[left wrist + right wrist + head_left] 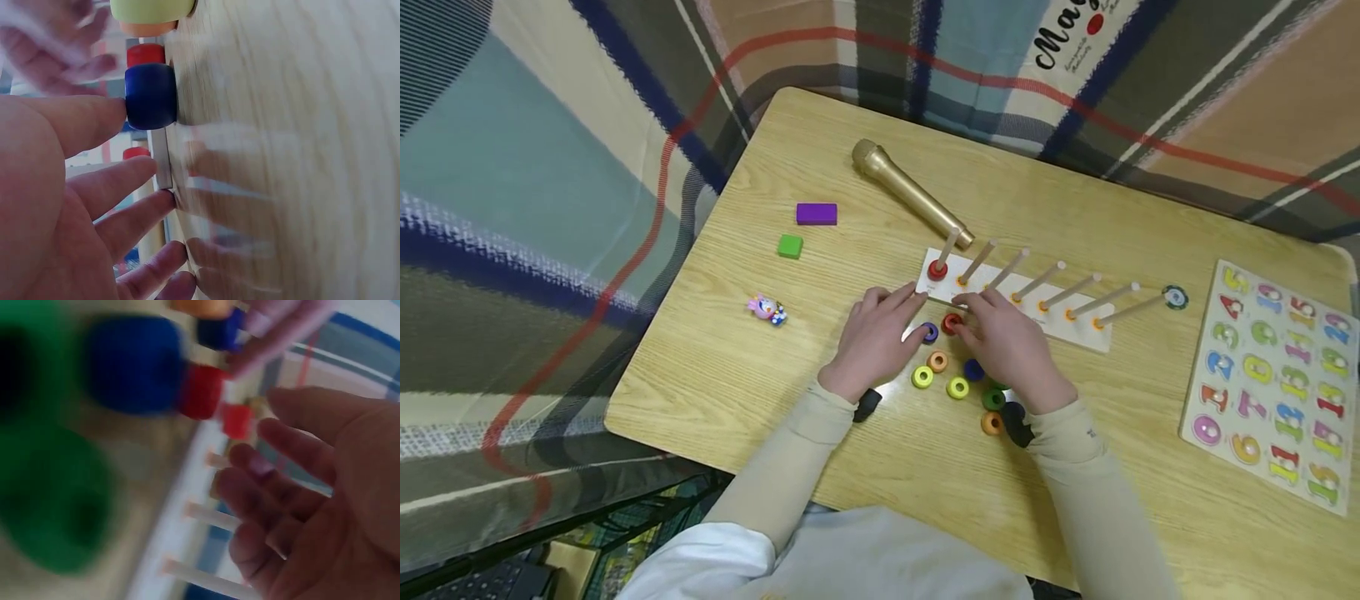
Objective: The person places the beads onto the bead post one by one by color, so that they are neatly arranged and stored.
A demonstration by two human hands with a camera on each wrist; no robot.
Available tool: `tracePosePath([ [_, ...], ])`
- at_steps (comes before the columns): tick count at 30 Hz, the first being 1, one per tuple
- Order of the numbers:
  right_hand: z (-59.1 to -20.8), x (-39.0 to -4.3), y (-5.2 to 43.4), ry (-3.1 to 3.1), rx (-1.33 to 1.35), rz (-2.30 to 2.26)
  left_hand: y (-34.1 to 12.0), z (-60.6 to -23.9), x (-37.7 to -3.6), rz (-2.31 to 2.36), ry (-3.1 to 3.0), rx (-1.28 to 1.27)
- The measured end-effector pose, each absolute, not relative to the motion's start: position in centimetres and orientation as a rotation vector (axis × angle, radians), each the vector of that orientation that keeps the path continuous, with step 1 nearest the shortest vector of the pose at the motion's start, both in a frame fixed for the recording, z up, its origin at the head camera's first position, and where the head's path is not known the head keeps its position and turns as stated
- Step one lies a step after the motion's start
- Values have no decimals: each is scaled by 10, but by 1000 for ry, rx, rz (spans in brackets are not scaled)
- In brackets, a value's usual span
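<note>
My left hand (876, 337) lies low over the table with spread fingers, its thumb touching a blue ring (150, 97). In the left wrist view, fingertips rest along the tabletop by the white peg board (1081, 331). Right beside that blue ring is a loose red ring (948, 317). Close over it hovers my right hand (1015, 350), its fingers loosely bent and nothing between them in the right wrist view. Several wooden pegs rise from the board. Around the leftmost peg sits another red ring (934, 273).
Loose yellow (916, 382), orange (985, 425), green and blue rings lie between the forearms. Behind the board rests a gold microphone (910, 191). Purple (816, 214) and green blocks (790, 246) and a small figurine (764, 308) are left; a number puzzle (1195, 392) is right.
</note>
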State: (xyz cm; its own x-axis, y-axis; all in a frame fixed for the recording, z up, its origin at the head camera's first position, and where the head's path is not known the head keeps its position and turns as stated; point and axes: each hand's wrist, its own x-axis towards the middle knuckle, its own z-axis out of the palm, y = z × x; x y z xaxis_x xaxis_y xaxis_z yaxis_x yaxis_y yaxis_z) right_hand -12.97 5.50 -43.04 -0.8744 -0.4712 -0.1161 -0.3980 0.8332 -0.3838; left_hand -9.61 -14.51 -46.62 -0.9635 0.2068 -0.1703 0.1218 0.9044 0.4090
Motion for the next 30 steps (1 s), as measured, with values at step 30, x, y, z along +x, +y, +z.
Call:
tracePosePath([
  [30,-382,-161,33,3079,-535,-1290,-143,-464,-93,643,2832,215],
])
